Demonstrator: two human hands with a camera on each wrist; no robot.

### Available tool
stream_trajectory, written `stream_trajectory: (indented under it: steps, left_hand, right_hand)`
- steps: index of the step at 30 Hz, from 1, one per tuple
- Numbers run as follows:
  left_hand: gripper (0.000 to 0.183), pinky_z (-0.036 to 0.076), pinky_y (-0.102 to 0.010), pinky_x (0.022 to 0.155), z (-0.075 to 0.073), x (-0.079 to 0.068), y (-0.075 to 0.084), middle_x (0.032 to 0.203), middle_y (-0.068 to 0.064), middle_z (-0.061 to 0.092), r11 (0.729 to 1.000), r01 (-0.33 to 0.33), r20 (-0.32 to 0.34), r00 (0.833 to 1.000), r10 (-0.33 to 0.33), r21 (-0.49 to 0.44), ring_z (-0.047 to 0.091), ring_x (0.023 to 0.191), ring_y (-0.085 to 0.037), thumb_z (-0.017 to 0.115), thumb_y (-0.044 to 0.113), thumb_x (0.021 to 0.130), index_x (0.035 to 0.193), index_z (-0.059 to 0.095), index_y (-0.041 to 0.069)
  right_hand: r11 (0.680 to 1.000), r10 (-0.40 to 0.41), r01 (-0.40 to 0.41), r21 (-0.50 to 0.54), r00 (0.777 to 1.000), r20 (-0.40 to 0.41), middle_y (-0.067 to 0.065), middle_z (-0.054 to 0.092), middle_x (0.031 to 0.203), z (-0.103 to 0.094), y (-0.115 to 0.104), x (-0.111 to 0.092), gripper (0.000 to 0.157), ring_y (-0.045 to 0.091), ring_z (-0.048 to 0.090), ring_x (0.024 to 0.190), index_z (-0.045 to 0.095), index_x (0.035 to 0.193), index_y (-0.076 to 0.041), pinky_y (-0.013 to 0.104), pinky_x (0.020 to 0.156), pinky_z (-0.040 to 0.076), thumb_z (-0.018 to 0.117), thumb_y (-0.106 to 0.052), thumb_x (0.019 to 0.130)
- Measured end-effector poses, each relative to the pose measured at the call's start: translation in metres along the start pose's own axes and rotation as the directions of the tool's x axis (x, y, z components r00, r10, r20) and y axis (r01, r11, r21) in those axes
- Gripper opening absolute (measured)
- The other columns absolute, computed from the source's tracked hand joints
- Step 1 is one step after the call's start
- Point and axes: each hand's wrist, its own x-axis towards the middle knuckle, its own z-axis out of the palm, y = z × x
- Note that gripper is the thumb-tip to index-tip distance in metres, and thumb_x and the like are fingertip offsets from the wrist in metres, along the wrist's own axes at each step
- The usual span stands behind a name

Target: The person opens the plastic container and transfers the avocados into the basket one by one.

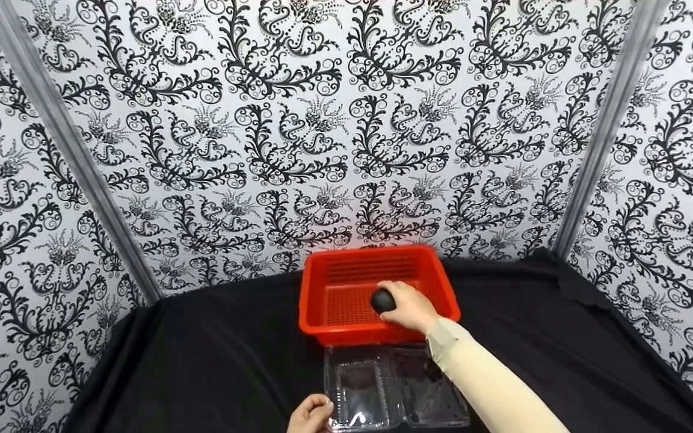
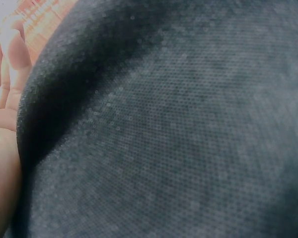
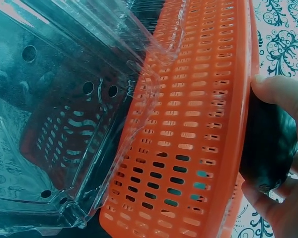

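Note:
My right hand (image 1: pixel 408 305) grips a dark, smooth, oval avocado (image 1: pixel 382 300) over the red plastic basket (image 1: pixel 376 335). In the right wrist view the avocado (image 3: pixel 268 141) sits between thumb and fingers, right at the basket's rim. A clear plastic clamshell container (image 1: pixel 361 385) lies spread open in front of the basket, its two halves side by side. At its left edge, my left hand (image 1: pixel 311 414) pinches the rim with thumb and curled fingers. Dark cloth fills most of the left wrist view, with the left hand (image 2: pixel 9 74) at its left edge and the fingertips' contact hidden.
Black cloth (image 1: pixel 220 361) covers the table. Behind the basket rises a wall with black-and-white scroll pattern (image 1: pixel 298 132), with grey posts (image 1: pixel 91 174) at its corners. The right forearm's pale sleeve (image 1: pixel 491 379) crosses over the container's right half.

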Motion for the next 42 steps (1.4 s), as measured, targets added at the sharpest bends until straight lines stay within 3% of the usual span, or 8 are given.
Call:
stream_trajectory:
  steps: [4,13,17,19,24,33,42]
  left_hand:
    - [0.015,0.05,-0.019,0.051,-0.0004,0.0,-0.0001,0.067,0.003,0.052,1.0,-0.013,0.006,1.0,0.013,0.005,0.053,0.053,-0.006,0.062,0.006,0.087,0.094,0.054,-0.004]
    - [0.008,0.051,-0.02,0.051,-0.0009,0.0003,-0.0022,0.066,0.003,0.052,0.999,0.027,-0.023,0.999,-0.027,0.02,0.052,0.054,-0.007,0.064,0.008,0.087,0.089,0.056,0.007]
    - [0.015,0.051,-0.02,0.052,-0.0008,0.0009,-0.0041,0.065,0.003,0.049,1.0,0.0,-0.009,1.0,0.0,0.017,0.048,0.053,-0.005,0.062,0.005,0.087,0.091,0.052,-0.005]
    - [0.015,0.052,-0.02,0.052,-0.0008,0.0013,-0.0044,0.065,0.004,0.049,1.0,-0.01,0.002,1.0,0.01,0.006,0.047,0.053,-0.004,0.061,0.004,0.087,0.091,0.051,-0.006]
    - [0.007,0.051,-0.02,0.051,-0.0013,0.0018,-0.0043,0.066,0.004,0.051,1.0,-0.003,0.009,1.0,0.004,-0.007,0.051,0.053,-0.005,0.061,0.006,0.088,0.089,0.055,0.006]
    - [0.007,0.049,-0.019,0.05,-0.0013,0.0013,-0.0034,0.066,0.004,0.052,1.0,-0.008,0.009,1.0,0.008,-0.002,0.051,0.054,-0.005,0.062,0.006,0.087,0.089,0.055,0.007]
    - [0.009,0.048,-0.018,0.05,-0.0008,0.0008,-0.0019,0.067,0.004,0.054,1.0,0.007,0.0,1.0,-0.007,-0.023,0.052,0.054,-0.005,0.064,0.008,0.086,0.09,0.055,0.005]
  right_hand:
    - [1.0,0.009,-0.009,0.013,1.0,-0.005,0.009,0.061,0.116,0.0012,-0.0004,0.0003,0.067,0.028,0.06,0.1,0.054,0.13,-0.017,0.046,0.085,0.05,0.084,-0.021,0.07]
    - [1.0,-0.007,0.007,0.011,1.0,0.006,0.011,0.062,0.115,0.0011,-0.0025,-0.0016,0.058,0.03,0.06,0.102,0.059,0.122,-0.013,0.048,0.087,0.048,0.083,-0.021,0.07]
    - [0.999,0.004,-0.004,0.036,1.0,0.016,0.011,0.062,0.118,0.0017,-0.0011,-0.0026,0.06,0.03,0.059,0.104,0.06,0.125,-0.012,0.047,0.088,0.048,0.083,-0.022,0.07]
    - [0.999,0.007,-0.008,0.049,1.0,0.013,0.012,0.062,0.118,0.0022,0.0002,-0.0031,0.062,0.03,0.059,0.104,0.06,0.126,-0.011,0.047,0.088,0.048,0.083,-0.023,0.07]
    - [0.997,0.018,-0.018,0.073,1.0,0.004,0.012,0.062,0.119,0.0037,0.0027,-0.0039,0.068,0.029,0.059,0.104,0.057,0.131,-0.01,0.046,0.088,0.048,0.082,-0.023,0.07]
    - [0.997,0.034,-0.034,0.075,0.999,0.007,0.01,0.064,0.112,0.0056,0.002,-0.0023,0.057,0.028,0.06,0.099,0.059,0.122,-0.012,0.046,0.085,0.049,0.082,-0.024,0.072]
    - [0.995,0.091,-0.093,0.042,0.995,0.049,0.012,0.064,0.115,0.0078,0.0018,-0.0037,0.056,0.031,0.061,0.101,0.059,0.126,-0.01,0.048,0.086,0.049,0.078,-0.03,0.077]
